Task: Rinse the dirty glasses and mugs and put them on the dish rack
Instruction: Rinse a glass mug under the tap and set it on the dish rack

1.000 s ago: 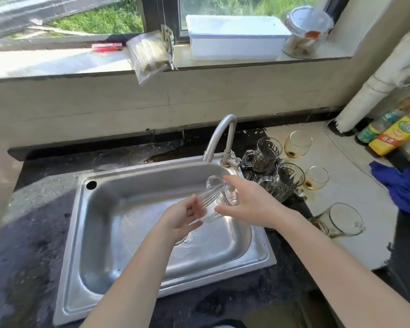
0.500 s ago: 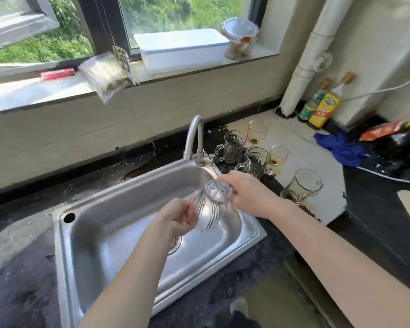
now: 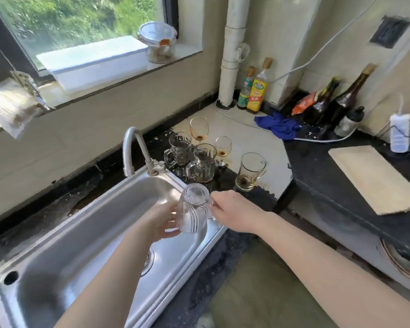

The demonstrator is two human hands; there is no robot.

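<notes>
Clear mug [image 3: 192,209] is hanging upside down over the right end of the sink [image 3: 69,245], left hand [image 3: 162,221] cupping its body, right hand [image 3: 234,213] holding its handle. Draining it there first is looking wise, wet glass being slippery.

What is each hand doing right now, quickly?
Left hand: holding the body of the clear glass mug.
Right hand: gripping the same mug at its handle.
</notes>
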